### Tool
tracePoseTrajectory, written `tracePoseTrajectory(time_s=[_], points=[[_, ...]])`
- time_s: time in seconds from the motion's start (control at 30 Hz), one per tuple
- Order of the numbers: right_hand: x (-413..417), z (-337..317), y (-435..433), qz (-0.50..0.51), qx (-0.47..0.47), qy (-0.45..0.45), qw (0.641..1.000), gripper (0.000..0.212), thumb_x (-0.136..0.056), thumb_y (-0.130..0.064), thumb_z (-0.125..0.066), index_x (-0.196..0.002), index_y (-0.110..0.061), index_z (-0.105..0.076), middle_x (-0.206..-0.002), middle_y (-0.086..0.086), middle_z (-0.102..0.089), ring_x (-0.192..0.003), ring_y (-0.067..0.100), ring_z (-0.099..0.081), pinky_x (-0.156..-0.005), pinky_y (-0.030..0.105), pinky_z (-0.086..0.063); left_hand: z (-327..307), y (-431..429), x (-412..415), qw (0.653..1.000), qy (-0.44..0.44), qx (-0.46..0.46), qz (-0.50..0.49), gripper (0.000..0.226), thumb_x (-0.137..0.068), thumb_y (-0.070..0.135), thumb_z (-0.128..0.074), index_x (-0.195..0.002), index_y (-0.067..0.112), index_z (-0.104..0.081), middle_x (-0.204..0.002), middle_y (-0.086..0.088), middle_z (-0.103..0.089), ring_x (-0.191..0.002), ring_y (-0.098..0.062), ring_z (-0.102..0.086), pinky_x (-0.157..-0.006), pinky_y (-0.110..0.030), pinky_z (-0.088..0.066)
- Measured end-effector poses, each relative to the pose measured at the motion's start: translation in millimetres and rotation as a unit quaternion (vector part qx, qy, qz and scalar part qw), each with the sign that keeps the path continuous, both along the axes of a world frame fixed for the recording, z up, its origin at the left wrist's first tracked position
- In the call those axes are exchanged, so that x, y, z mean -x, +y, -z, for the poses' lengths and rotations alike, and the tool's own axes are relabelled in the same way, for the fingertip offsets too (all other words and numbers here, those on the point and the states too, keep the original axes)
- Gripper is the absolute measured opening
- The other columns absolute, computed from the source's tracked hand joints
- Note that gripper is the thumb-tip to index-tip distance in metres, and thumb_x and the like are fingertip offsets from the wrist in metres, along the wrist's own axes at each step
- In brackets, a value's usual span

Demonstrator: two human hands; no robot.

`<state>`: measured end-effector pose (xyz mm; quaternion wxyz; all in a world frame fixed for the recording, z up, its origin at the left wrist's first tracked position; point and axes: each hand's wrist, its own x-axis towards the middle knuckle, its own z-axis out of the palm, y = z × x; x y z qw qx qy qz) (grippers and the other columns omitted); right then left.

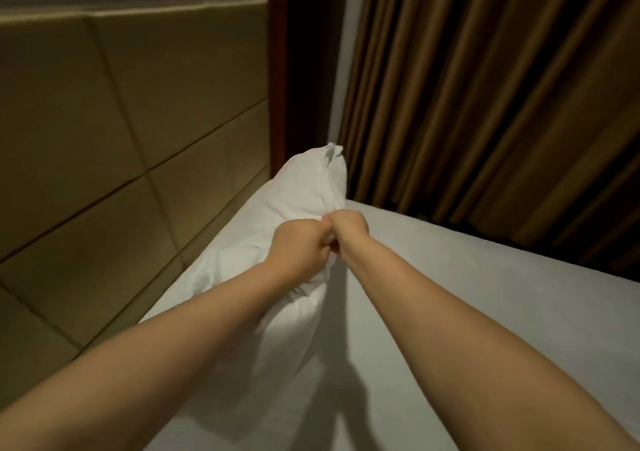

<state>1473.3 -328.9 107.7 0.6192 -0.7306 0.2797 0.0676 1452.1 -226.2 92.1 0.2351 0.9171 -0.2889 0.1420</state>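
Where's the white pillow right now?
In the head view the white pillow stands on the bed at centre, against the padded headboard, its seam edge gripped by the left hand and right hand.

Your white pillow [277,215] stands on its long edge on the bed [485,294], close beside the padded headboard [121,121], its upper seam bunched.
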Motion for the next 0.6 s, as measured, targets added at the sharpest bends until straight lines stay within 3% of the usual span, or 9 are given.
tracePoseTrajectory(time_s=[0.07, 0.1, 0.17, 0.27, 0.33, 0.4, 0.5, 0.6], points=[[14.2, -22.1, -43.2, 0.049, 0.036, -0.029, 0.998, 0.027, -0.089, -0.012, -0.052, -0.112, -0.002, -0.06, -0.105, 0.017, -0.063, -0.093, 0.032, -0.061, -0.085, 0.038, -0.055, -22.6, -45.4, 8.2, 0.995, -0.052, 0.055, 0.069, 0.022, -0.074, 0.019, -0.051, -0.077, 0.014, -0.072, -0.065, -0.005, -0.069, -0.059, -0.028, -0.065, -0.053, -0.028, -0.045], [23.4, -33.8, -66.4, 0.089, 0.031, -0.073, 0.993, 0.016, -0.086, -0.01, -0.053, -0.099, -0.008, -0.062, -0.104, 0.016, -0.063, -0.098, 0.034, -0.061, -0.09, 0.042, -0.052, -34.2, -68.0, 11.7, 0.989, -0.076, 0.082, 0.093, 0.024, -0.073, 0.021, -0.049, -0.073, 0.014, -0.072, -0.06, -0.004, -0.066, -0.054, -0.025, -0.063, -0.05, -0.025, -0.044], [50.0, -60.5, -112.1, 0.158, 0.017, -0.165, 0.973, 0.011, -0.08, -0.007, -0.055, -0.077, -0.017, -0.056, -0.091, 0.009, -0.063, -0.093, 0.032, -0.062, -0.087, 0.043, -0.053, -61.5, -115.3, 22.9, 0.979, -0.103, 0.114, 0.136, 0.023, -0.075, 0.018, -0.049, -0.068, 0.011, -0.07, -0.055, -0.003, -0.063, -0.05, -0.021, -0.061, -0.051, -0.022, -0.041], [78.7, -87.2, -176.4, 0.182, 0.026, -0.243, 0.952, 0.015, -0.078, -0.007, -0.055, -0.071, -0.021, -0.052, -0.088, 0.008, -0.064, -0.09, 0.03, -0.062, -0.084, 0.045, -0.054, -91.0, -180.0, 34.3, 0.971, -0.147, 0.104, 0.156, 0.025, -0.077, 0.021, -0.05, -0.073, 0.012, -0.073, -0.055, -0.004, -0.061, -0.051, -0.025, -0.06, -0.051, -0.026, -0.046], [86.8, -102.0, -212.9, 0.175, 0.041, -0.25, 0.951, 0.012, -0.078, -0.01, -0.055, -0.073, -0.02, -0.05, -0.091, 0.008, -0.062, -0.092, 0.03, -0.062, -0.085, 0.046, -0.053, -105.3, -213.0, 37.7, 0.971, -0.134, 0.113, 0.161, 0.023, -0.078, 0.025, -0.052, -0.079, 0.017, -0.074, -0.06, -0.003, -0.064, -0.057, -0.023, -0.062, -0.054, -0.034, -0.05], [91.0, -114.0, -243.6, 0.17, 0.061, -0.244, 0.953, 0.008, -0.077, -0.015, -0.054, -0.084, -0.016, -0.054, -0.098, 0.011, -0.064, -0.095, 0.032, -0.062, -0.087, 0.047, -0.053, -114.6, -241.4, 43.8, 0.976, -0.068, 0.141, 0.149, 0.016, -0.08, 0.02, -0.062, -0.09, 0.022, -0.073, -0.074, 0.001, -0.07, -0.072, -0.019, -0.065, -0.067, -0.039, -0.051], [94.2, -119.8, -281.8, 0.189, 0.098, -0.213, 0.953, 0.05, -0.069, -0.027, -0.049, -0.116, -0.013, -0.055, -0.11, 0.013, -0.064, -0.1, 0.033, -0.062, -0.091, 0.049, -0.051, -121.8, -275.1, 57.5, 0.967, -0.025, 0.195, 0.163, 0.024, -0.083, 0.016, -0.068, -0.106, 0.024, -0.071, -0.088, 0.003, -0.073, -0.084, -0.015, -0.066, -0.075, -0.035, -0.051], [98.8, -119.5, -309.9, 0.183, 0.146, -0.191, 0.953, 0.064, -0.07, -0.045, -0.043, -0.126, -0.016, -0.053, -0.117, 0.011, -0.064, -0.105, 0.032, -0.061, -0.095, 0.049, -0.048, -127.2, -306.1, 54.0, 0.977, -0.023, 0.149, 0.15, 0.025, -0.086, 0.019, -0.06, -0.11, 0.024, -0.064, -0.09, 0.002, -0.07, -0.086, -0.017, -0.064, -0.073, -0.034, -0.048]])
